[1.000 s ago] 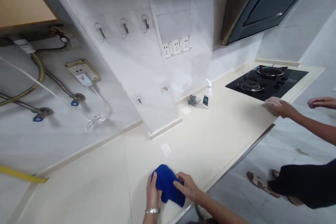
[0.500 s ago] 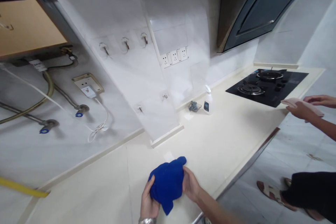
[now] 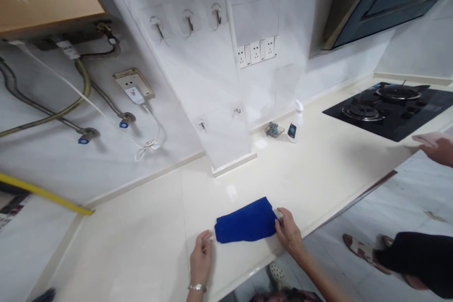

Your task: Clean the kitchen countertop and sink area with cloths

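A folded blue cloth (image 3: 247, 222) lies on the cream countertop (image 3: 141, 245), longer than it is wide. At its right end, my right hand (image 3: 288, 232) has its thumb and fingers closed on the edge. My left hand (image 3: 201, 257), with a silver bracelet at the wrist, hovers just off the cloth's left end. Its fingers are loosely bent and hold nothing.
Against the wall stand a white spray bottle (image 3: 294, 122) and a small clear dish (image 3: 273, 129) with a greyish scrubber. A black gas hob (image 3: 396, 108) is at the far right. Near it, another person's hand (image 3: 440, 151) holds a pale pink cloth (image 3: 426, 139).
The blue cloth has gone from bunched between both my hands to folded and lying on the countertop. My left hand has let go of it. The view has shifted, moving the hob rightward.
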{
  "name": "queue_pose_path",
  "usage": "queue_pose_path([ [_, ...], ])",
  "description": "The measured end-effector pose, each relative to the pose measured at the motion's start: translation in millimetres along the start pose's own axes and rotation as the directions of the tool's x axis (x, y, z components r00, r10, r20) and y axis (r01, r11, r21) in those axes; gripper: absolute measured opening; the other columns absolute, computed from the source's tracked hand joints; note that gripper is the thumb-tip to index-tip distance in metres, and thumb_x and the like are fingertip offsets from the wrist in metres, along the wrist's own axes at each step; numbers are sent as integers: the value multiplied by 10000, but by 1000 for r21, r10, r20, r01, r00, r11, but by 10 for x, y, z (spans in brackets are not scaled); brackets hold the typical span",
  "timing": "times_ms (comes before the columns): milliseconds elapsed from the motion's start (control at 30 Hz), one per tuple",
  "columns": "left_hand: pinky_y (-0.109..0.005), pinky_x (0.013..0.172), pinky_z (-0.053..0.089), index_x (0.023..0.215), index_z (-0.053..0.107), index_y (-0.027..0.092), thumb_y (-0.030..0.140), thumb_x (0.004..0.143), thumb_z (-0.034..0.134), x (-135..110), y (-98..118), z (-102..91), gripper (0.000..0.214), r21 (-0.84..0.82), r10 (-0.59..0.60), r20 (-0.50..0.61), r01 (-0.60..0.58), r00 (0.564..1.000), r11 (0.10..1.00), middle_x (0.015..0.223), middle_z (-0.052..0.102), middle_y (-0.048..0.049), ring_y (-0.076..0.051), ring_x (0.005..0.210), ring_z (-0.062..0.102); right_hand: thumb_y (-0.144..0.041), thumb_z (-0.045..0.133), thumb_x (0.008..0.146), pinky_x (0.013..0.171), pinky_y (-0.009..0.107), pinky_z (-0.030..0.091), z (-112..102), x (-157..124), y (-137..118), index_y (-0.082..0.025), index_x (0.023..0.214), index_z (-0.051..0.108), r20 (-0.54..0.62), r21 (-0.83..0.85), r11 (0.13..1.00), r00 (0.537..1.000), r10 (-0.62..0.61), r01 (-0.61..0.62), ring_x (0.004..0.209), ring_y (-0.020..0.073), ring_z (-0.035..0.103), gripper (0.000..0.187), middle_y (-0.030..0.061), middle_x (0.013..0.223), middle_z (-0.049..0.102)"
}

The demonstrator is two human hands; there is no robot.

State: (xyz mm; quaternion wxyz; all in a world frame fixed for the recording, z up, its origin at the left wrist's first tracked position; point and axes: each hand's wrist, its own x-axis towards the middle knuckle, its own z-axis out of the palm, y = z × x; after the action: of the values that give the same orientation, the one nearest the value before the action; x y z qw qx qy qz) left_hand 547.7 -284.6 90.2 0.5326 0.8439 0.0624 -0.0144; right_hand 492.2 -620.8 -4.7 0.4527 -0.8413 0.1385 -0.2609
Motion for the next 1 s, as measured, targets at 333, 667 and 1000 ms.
queue_pose_path([
  [333, -520, 1153, 500, 1246, 687, 311, 411, 871, 558, -53, -165, 417, 408, 436, 294, 185, -346, 938, 831, 1448, 620, -68, -293, 1327, 576, -279, 560, 866, 1109, 553, 466, -29, 8, -25, -230, 1415, 582, 256, -117, 951, 934, -249, 286, 1338, 338, 521, 552, 156, 1493, 510],
  [667, -505, 1041, 567, 960, 753, 294, 608, 862, 509, 244, -30, 322, 410, 343, 330, 196, -380, 923, 859, 1095, 771, -96, -294, 1078, 694, -319, 462, 983, 1038, 470, 536, -80, 131, 41, -253, 1091, 754, 212, 16, 972, 949, -233, 235, 1221, 267, 619, 318, 141, 1354, 624],
  [1000, -405, 853, 565, 940, 637, 267, 716, 846, 459, 472, 605, 342, 493, 182, 241, 194, -276, 951, 944, 857, 742, -27, -231, 803, 685, -484, 664, 843, 1062, 511, 492, -178, 555, -193, -246, 1342, 641, 451, -3, 974, 870, -201, 227, 1233, 317, 622, 553, 146, 1397, 633],
])
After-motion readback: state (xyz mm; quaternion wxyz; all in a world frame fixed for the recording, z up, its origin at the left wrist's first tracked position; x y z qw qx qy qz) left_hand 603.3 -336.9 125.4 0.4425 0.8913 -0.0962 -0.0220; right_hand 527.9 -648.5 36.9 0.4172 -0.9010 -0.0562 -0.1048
